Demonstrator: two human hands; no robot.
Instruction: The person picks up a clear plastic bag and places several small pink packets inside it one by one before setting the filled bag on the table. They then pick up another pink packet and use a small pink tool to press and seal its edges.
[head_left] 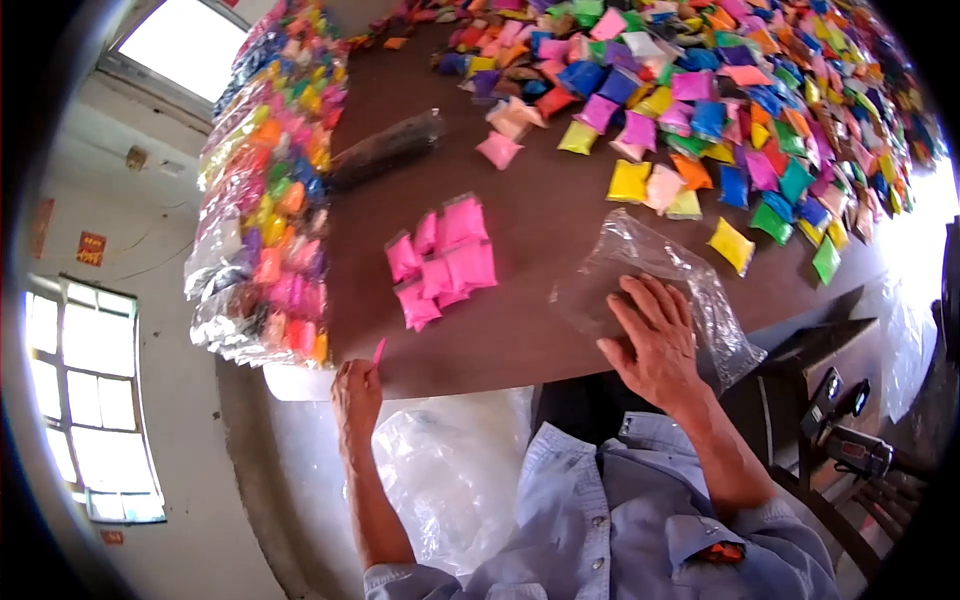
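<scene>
At the table's near left edge, my left hand [357,395] is closed, and a thin pink strip [379,350] sticks up from its fingers. My right hand [655,340] lies palm down with fingers spread on a clear plastic bag [620,240], which is spread flat at the near right side of the table. Between the hands and farther back rests a cluster of small bright pink packets [455,260], some overlapping. Whatever is under my right palm is hidden.
A large heap of small multicoloured packets [700,90] covers the back and right of the brown table [540,340]. Filled clear bags [270,230] line the left edge. A dark rolled bag [390,150] lies beside them. Clear plastic [450,470] hangs below the front edge.
</scene>
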